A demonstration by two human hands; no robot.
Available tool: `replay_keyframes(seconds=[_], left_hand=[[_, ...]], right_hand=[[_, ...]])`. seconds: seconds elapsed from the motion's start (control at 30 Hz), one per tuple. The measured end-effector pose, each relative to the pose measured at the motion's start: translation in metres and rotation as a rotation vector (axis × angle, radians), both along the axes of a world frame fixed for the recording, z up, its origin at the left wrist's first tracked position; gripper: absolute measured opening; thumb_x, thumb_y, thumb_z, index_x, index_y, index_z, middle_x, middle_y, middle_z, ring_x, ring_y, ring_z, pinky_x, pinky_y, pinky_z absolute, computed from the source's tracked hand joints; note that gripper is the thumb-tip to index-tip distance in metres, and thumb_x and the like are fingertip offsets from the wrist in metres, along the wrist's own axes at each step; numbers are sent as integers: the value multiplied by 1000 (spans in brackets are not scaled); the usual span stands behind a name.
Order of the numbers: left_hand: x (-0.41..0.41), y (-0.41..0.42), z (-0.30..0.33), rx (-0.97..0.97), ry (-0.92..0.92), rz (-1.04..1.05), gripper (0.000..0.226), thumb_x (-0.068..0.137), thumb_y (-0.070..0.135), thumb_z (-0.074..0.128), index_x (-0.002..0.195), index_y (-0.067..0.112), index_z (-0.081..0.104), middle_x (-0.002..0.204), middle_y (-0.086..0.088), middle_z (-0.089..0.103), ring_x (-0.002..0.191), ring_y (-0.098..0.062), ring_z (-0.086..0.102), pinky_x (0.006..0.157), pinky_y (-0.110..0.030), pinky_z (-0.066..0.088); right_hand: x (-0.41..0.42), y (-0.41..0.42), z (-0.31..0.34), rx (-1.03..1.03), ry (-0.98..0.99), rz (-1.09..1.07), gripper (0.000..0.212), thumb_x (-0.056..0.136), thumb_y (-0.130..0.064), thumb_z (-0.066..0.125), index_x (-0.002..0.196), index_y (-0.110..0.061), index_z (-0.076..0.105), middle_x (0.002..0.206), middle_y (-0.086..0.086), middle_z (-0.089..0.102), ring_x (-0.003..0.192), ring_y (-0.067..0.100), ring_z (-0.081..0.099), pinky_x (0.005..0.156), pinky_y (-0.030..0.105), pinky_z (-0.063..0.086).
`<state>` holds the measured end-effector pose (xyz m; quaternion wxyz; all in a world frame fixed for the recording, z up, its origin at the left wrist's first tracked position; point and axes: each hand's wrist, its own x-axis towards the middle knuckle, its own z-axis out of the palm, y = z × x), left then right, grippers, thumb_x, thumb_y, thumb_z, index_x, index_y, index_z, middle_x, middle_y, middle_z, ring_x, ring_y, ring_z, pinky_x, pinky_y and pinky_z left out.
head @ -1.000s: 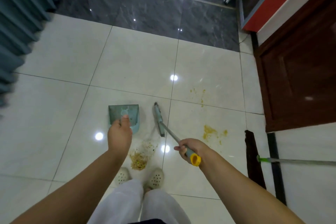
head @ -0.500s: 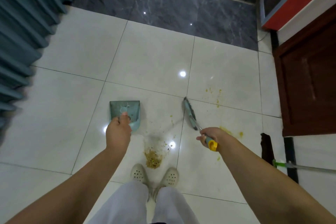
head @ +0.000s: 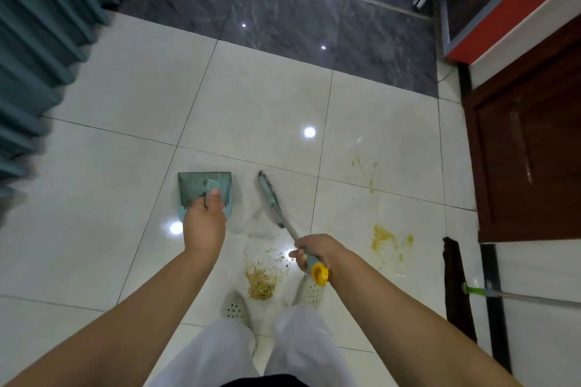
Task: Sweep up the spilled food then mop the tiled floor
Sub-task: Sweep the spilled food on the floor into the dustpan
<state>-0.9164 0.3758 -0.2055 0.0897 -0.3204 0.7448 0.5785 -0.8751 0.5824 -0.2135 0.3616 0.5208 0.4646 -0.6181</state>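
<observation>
Spilled food (head: 261, 283): heaped on the pale tile just ahead of the shoes, as before.
Broom (head: 269, 198): right hand (head: 311, 253) grips its handle; head swung back toward 11 o'clock of the heap.
Dustpan (head: 201, 187): left hand (head: 204, 223) holds it, unmoved.
Yellow smears (head: 385, 237): remain at 3 o'clock.

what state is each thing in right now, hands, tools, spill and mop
left hand: grips the dustpan handle
dustpan: held upright over the tile, no food seen in it
right hand: grips the broom handle
broom: head down by the floor, left of the stains
food pile: gathered between the shoes, not scooped
yellow stains: smeared on the tile
mop: lying on the floor, unheld
</observation>
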Motion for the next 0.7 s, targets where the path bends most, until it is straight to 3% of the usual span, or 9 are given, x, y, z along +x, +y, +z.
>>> replay_keyframes(seconds=[0.2,0.37,0.5,0.7], left_hand=[[-24,31,7,-46,-13,53,45,95,51,39,67,17,50,65,-4,54,65,-25,52,66,-37,46],[-49,88,9,-69,-33,103,47,94,55,37,73,16,53,74,-9,59,68,-27,55,71,-44,53],[-71,145,9,-59,-31,160,49,93,54,37,86,10,58,83,-22,61,89,-49,61,69,-51,51],[-94,220,10,-63,-45,216,55,94,55,39,93,3,57,94,-33,60,91,-52,59,76,-59,51]], right_hand=[[-13,46,12,66,14,-46,13,97,-1,41,84,-1,43,73,16,48,20,10,35,30,9,35],[-39,119,4,134,-19,-37,12,96,-2,43,85,2,44,70,16,48,20,10,36,30,11,36],[-63,178,-3,163,-55,15,14,95,-2,43,82,2,43,69,15,48,20,10,36,30,11,35],[-82,228,4,18,-84,16,10,95,1,41,87,2,45,72,16,49,23,9,37,30,10,36]])
